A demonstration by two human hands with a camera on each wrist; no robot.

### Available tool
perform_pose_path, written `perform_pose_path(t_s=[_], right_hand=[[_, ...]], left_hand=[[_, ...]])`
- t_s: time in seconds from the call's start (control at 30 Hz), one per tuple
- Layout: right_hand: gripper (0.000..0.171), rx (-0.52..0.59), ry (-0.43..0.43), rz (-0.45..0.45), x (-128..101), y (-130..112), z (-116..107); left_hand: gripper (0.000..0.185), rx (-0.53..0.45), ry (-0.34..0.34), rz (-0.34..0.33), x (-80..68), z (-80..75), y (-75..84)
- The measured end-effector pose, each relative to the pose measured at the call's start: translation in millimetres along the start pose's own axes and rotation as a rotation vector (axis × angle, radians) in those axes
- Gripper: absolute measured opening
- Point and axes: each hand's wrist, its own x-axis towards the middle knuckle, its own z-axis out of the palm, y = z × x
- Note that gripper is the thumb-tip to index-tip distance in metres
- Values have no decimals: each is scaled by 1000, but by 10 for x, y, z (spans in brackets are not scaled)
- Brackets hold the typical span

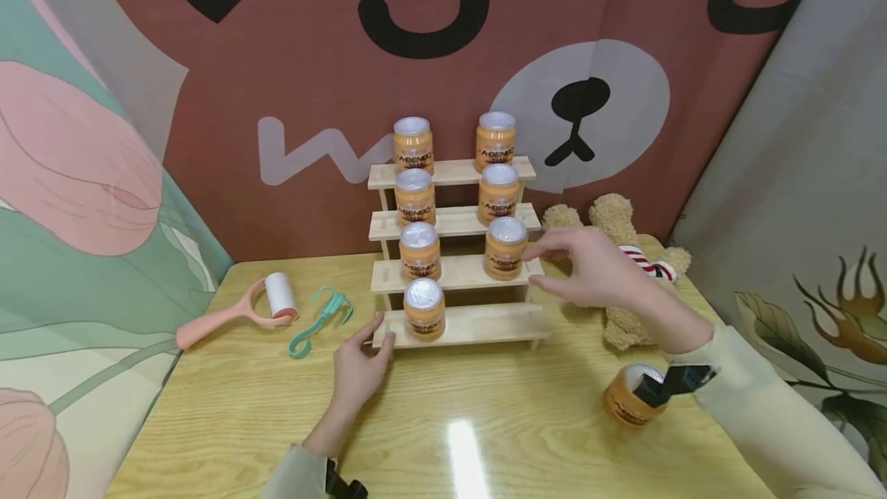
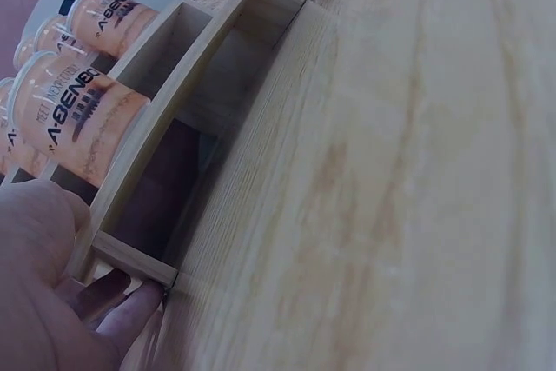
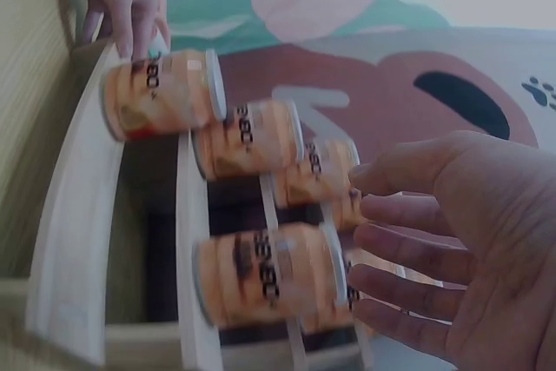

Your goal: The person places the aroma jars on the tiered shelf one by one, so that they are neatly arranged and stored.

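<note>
A stepped wooden display rack (image 1: 485,325) holds orange jars with silvery lids on its tiers. My left hand (image 1: 360,364) grips the left end of its lowest tier, thumb near the front and fingers around the end. On that tier, close to this hand, stands one jar (image 1: 424,311), also large in the left wrist view. My right hand (image 1: 589,264) is beside the right-hand jar (image 1: 506,250) on the second tier from the bottom. Its fingers are spread and relaxed, holding nothing; in the right wrist view they lie apart from the lid of that jar (image 3: 269,274).
Another jar (image 1: 632,395) stands on the table (image 1: 416,422) at right, below my right forearm. Behind that arm lies a teddy bear (image 1: 624,322) in a striped top. At left are a pink lint roller (image 1: 229,318) and a teal hook-shaped item (image 1: 322,320). Printed curtains (image 1: 312,60) hang behind.
</note>
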Motion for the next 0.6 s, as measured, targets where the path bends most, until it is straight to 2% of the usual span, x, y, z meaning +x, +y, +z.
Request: perform_pose_path(t_s=[0.4, 0.6], right_hand=[[24, -14, 11, 70, -430, 262, -80], [26, 2, 50, 82, -623, 370, -82]], left_hand=[[43, 3, 18, 26, -11, 16, 6], [44, -14, 13, 19, -6, 9, 2]])
